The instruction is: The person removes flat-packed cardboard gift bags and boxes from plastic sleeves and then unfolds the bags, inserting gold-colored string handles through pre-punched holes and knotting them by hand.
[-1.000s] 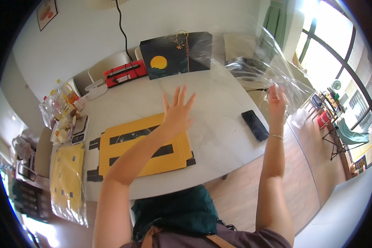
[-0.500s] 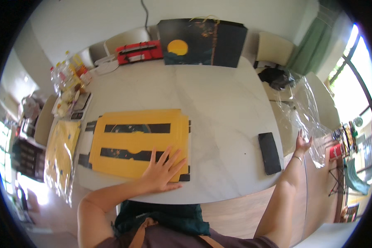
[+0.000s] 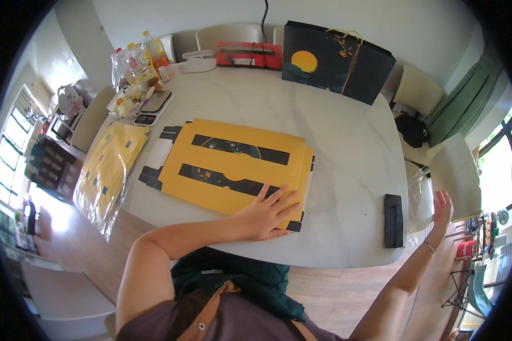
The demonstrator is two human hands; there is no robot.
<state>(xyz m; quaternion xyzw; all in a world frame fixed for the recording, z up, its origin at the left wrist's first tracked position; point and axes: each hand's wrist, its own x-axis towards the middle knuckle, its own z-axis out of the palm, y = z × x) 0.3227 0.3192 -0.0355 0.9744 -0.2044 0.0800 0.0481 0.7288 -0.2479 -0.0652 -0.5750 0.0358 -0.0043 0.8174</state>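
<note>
My left hand (image 3: 267, 215) lies flat, fingers spread, on the near right part of a flat yellow cardboard sheet (image 3: 239, 182). The sheet has two dark printed strips and black tabs at its ends. Beyond the table's right edge my right hand (image 3: 442, 207) is raised, fingers stretched out, holding nothing. A clear plastic wrapper (image 3: 420, 193) hangs just left of that hand, over the chair side; its lower end is partly hidden. Close to the table's right edge lies a black phone (image 3: 393, 220).
A plastic-wrapped yellow stack (image 3: 112, 162) overhangs the table's left edge. Behind it are a kitchen scale (image 3: 155, 102), food and bottles (image 3: 136, 59). A red case (image 3: 249, 55) and a dark gift bag (image 3: 335, 62) stand at the back. Chairs (image 3: 458, 173) flank the right side.
The clear wrapper has dropped from above and around my right hand to lower beside the table. My left hand stays on the yellow sheet. The whole view has turned left.
</note>
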